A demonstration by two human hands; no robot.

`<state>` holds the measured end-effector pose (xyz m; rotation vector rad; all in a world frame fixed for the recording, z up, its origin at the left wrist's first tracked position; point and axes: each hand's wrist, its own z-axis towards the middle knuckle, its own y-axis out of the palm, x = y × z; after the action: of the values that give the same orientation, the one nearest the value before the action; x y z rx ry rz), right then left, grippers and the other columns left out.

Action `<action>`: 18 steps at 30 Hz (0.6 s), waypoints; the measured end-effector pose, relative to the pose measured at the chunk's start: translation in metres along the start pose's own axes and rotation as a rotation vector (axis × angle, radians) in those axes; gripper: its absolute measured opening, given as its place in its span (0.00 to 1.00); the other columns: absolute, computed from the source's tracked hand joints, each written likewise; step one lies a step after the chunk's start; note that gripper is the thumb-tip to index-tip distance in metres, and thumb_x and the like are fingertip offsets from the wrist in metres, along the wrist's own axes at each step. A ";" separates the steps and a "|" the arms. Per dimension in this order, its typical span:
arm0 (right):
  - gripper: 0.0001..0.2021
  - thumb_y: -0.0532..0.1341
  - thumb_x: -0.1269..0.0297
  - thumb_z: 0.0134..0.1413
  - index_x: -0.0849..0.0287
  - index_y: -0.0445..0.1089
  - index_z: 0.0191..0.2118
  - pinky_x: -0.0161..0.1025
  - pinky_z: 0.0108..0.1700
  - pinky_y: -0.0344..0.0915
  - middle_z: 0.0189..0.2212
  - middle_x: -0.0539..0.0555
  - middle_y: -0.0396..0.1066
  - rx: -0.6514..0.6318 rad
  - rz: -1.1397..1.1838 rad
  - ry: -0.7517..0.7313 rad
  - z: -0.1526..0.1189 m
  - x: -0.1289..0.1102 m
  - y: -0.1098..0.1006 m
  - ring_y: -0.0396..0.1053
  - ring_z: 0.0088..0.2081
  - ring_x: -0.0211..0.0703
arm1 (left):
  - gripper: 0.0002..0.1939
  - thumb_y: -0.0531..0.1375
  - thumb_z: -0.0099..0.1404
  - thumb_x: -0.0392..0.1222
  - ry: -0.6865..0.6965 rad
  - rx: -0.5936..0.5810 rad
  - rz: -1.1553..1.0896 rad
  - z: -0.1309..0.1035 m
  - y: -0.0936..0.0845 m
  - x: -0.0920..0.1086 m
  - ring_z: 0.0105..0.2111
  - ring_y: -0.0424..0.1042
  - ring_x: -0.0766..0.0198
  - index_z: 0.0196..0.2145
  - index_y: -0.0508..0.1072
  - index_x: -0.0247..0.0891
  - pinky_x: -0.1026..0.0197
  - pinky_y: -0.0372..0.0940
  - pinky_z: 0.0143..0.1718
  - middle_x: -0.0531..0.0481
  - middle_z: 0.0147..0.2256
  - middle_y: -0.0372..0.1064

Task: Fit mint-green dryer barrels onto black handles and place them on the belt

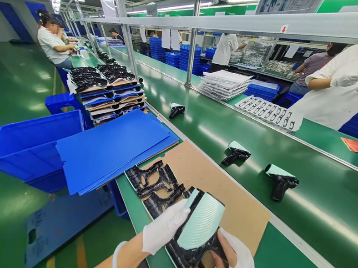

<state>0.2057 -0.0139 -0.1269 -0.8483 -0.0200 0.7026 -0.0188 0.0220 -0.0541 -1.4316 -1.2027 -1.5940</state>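
Observation:
In front of me I hold a black pistol-shaped housing [203,221] whose wide barrel is covered with ribbed mint-green material. My left hand [166,226], in a white glove, grips the left side of the barrel. My right hand [240,267] is closed around the handle; its glove leaves the thumb and a finger bare. Under and beside the held piece, several black half-shells [159,186] lie in a row on brown cardboard [240,200]. Part of that row is hidden by my left hand and the housing.
Three similar mint-and-black housings [280,182] lie on the green conveyor belt [325,210]. Blue sheets [122,142] overhang the bench edge at left, near stacked black parts [110,89] and a blue bin [35,141]. Across the belt, a gloved co-worker [347,85] handles a small item.

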 end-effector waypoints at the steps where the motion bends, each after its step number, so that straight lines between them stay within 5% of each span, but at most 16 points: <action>1: 0.24 0.56 0.72 0.61 0.53 0.60 0.62 0.46 0.44 0.72 0.45 0.59 0.73 0.002 0.004 -0.001 -0.001 -0.002 0.000 0.74 0.44 0.51 | 0.28 0.52 0.70 0.60 -0.015 -0.021 -0.035 -0.002 0.002 0.000 0.60 0.65 0.51 0.60 0.69 0.41 0.48 0.56 0.65 0.44 0.59 0.69; 7: 0.27 0.55 0.70 0.62 0.47 0.57 0.65 0.46 0.42 0.74 0.44 0.56 0.74 0.023 0.012 0.024 -0.002 -0.010 0.001 0.75 0.43 0.51 | 0.29 0.55 0.68 0.62 -0.103 -0.047 -0.148 -0.012 0.005 -0.002 0.58 0.68 0.51 0.59 0.70 0.43 0.48 0.59 0.63 0.44 0.58 0.70; 13: 0.31 0.55 0.70 0.60 0.60 0.50 0.68 0.55 0.41 0.75 0.49 0.67 0.71 -0.040 -0.051 -0.053 -0.007 -0.020 0.014 0.72 0.48 0.60 | 0.39 0.70 0.49 0.65 -0.185 -0.091 -0.252 -0.012 0.010 -0.011 0.49 0.74 0.44 0.52 0.75 0.37 0.47 0.67 0.52 0.39 0.49 0.76; 18: 0.24 0.48 0.78 0.51 0.69 0.66 0.54 0.51 0.37 0.76 0.41 0.66 0.75 -0.002 -0.264 -0.027 -0.005 -0.033 0.018 0.75 0.40 0.54 | 0.32 0.63 0.59 0.64 -0.190 -0.025 -0.251 -0.018 0.019 -0.013 0.45 0.76 0.46 0.51 0.76 0.35 0.47 0.69 0.49 0.40 0.44 0.78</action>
<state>0.1713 -0.0275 -0.1343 -0.8203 -0.1546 0.4661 -0.0058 -0.0021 -0.0623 -1.5234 -1.5289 -1.6707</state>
